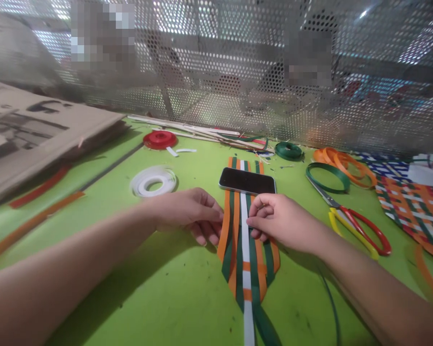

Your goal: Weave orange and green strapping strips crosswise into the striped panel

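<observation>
Long orange, green and white ribbon-like strips (246,240) lie side by side in front of me, with short orange crosspieces woven through their near part. A black-screened phone (248,180) rests across their far part. At the left edge of the strips is my left hand (198,216). Its thumb and forefinger are closed at an orange strip (224,235), and the other fingers curl below. Over the right half, my right hand (272,218) pinches beside the white strip, where a thin dark green strip seems to cross. The fingertips partly hide it.
On the green table are a white roll (139,182), a red roll (160,140), a dark green roll (288,150), orange coils (364,180) and scissors (368,230). Woven pieces (411,206) lie right, cardboard (57,129) left, thin sticks (202,129) behind. Perforated metal mesh (216,96) bounds the far side.
</observation>
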